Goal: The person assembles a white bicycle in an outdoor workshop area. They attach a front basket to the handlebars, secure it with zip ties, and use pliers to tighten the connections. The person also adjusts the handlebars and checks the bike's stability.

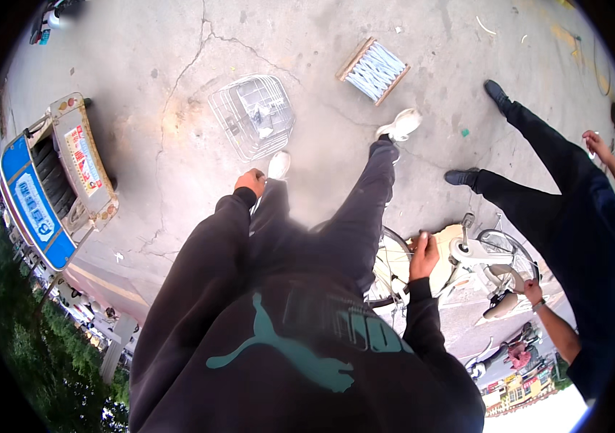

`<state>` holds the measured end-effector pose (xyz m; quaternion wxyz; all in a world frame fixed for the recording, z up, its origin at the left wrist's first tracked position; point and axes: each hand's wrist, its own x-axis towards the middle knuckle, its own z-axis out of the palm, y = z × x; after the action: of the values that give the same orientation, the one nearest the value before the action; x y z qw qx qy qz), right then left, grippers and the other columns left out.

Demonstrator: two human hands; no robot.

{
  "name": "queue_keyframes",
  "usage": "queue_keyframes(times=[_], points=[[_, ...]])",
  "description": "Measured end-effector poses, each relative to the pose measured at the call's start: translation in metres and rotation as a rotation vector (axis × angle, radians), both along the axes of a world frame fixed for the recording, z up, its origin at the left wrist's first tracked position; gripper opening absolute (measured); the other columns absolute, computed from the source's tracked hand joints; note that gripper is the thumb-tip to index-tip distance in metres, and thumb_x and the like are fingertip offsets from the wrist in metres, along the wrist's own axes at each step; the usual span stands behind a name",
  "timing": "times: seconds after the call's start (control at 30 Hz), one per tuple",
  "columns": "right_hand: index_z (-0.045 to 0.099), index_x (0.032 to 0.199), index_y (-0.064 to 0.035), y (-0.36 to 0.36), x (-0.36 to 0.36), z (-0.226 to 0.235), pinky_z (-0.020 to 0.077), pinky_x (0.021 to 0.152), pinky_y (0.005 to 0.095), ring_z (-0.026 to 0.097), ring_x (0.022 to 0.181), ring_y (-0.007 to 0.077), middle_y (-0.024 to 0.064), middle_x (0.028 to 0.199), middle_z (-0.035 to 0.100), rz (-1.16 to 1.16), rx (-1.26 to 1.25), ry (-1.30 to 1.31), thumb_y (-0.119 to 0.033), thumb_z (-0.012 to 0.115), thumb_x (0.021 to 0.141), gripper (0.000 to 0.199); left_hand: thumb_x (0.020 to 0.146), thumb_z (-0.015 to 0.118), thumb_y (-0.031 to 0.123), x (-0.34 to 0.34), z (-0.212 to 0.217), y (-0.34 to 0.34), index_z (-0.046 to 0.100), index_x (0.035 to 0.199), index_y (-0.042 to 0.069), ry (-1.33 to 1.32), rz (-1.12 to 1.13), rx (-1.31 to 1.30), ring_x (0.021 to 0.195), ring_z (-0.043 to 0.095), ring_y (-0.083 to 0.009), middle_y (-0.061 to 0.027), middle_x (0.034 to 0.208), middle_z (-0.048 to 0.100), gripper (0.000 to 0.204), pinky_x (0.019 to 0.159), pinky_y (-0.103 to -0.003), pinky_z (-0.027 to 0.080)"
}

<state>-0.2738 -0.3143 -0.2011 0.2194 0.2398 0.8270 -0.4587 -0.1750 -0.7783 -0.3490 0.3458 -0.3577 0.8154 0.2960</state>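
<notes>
My left hand [251,180] hangs beside my left leg with its fingers curled in, back of the hand up. I see nothing in it, though its palm side is hidden. On the other side, my right hand [424,257] is held out from my hip, thumb up and fingers loosely curled, and nothing shows in it. Below that hand in the picture's depth stands a white bicycle [466,252], apart from my fingers. Ahead of my feet lie a white wire basket [253,115] and a wooden spool-like frame wound with pale blue-white cord [374,71].
A person in dark clothes [574,216] stands at the right, one hand [533,291] at the bicycle. A blue and white three-wheeled cart [62,180] is parked at the left. Cracked concrete [177,43] spreads ahead; trees [40,346] and vehicles stand farther off.
</notes>
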Motion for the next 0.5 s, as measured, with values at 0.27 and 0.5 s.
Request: queue_keyframes(times=[0.27, 0.5], points=[[0.060, 0.108, 0.0020, -0.077, 0.180, 0.005, 0.0484, 0.063, 0.0267, 0.060, 0.068, 0.0132, 0.0073, 0.075, 0.063, 0.051, 0.195, -0.324, -0.019, 0.053, 0.096, 0.025, 0.084, 0.059, 0.015, 0.042, -0.211, -0.069, 0.066, 0.096, 0.007, 0.184, 0.060, 0.034, 0.088, 0.066, -0.0344, -0.0157, 0.089, 0.070, 0.016, 0.079, -0.043, 0.052], [0.058, 0.101, 0.0023, -0.033, 0.305, -0.115, 0.0464, 0.052, 0.0257, 0.059, 0.056, 0.0131, 0.0067, 0.071, 0.062, 0.024, 0.419, -0.565, -0.019, 0.052, 0.097, 0.023, 0.085, 0.064, 0.024, 0.021, -0.477, -0.101, 0.063, 0.093, 0.003, 0.195, 0.054, -0.230, 0.085, 0.065, -0.0398, -0.0213, 0.087, 0.067, 0.023, 0.075, -0.049, 0.051]])
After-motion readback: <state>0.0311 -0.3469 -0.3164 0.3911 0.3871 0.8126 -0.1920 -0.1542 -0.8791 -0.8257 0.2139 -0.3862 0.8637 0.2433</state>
